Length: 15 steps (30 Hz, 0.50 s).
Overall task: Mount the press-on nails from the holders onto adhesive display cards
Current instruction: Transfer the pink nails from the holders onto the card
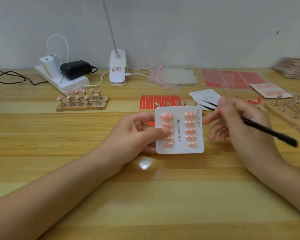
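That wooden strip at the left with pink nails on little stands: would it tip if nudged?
The strip lies flat, so it would probably slide rather than tip. The stands look thin and top-heavy under their nails, so they might wobble. It probably weighs little.

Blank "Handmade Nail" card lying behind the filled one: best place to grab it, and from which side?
Probably its near-left corner, approached from the left. The blank card lies flat on the table, so an edge pinch suits it. The right hand and tweezers cross its right side, and the filled card in the left hand sits just in front.
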Available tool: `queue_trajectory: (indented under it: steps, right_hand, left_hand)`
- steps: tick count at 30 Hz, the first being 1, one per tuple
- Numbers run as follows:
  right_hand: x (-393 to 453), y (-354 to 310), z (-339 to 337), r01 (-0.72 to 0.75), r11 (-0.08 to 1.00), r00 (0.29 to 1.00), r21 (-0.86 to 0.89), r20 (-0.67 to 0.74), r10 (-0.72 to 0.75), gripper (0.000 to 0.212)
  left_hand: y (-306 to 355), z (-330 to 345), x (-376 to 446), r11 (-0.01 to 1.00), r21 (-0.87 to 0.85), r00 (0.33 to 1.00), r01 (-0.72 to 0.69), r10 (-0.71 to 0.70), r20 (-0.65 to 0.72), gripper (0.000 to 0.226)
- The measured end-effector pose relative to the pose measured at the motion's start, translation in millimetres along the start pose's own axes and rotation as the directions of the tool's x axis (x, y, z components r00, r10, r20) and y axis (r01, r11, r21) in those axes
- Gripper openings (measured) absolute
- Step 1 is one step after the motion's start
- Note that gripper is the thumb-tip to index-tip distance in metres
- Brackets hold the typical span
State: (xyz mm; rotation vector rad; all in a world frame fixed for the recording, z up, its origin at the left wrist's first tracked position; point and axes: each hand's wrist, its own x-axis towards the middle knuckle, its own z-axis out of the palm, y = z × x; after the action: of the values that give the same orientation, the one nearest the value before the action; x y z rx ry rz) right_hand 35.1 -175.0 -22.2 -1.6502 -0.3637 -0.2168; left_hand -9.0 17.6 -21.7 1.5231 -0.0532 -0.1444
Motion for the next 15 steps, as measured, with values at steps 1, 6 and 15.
queue_trajectory:
  steps: [1,6,15]
  right_hand:
    - [-1.0,0.2,0.9,-0.005,1.000,0.998,-0.015,0.064,0.006,0.026]
    - [-2.4,5.0,2.7,0.075,0.997,0.976,0.009,0.202,-0.075,0.023]
    - [0.9,8.5,1.4,0.037,0.993,0.989,0.115,0.137,-0.053,0.020]
  left_hand:
    - [-0.4,0.2,-0.3,1.000,0.005,1.000,-0.004,0.004,-0.006,0.024]
    - [-1.7,-1.6,0.5,1.000,0.014,1.000,0.001,-0.002,0.025,0.023]
    - [-2.1,-7.1,1.0,1.000,0.000,0.987,0.016,-0.016,0.160,0.024]
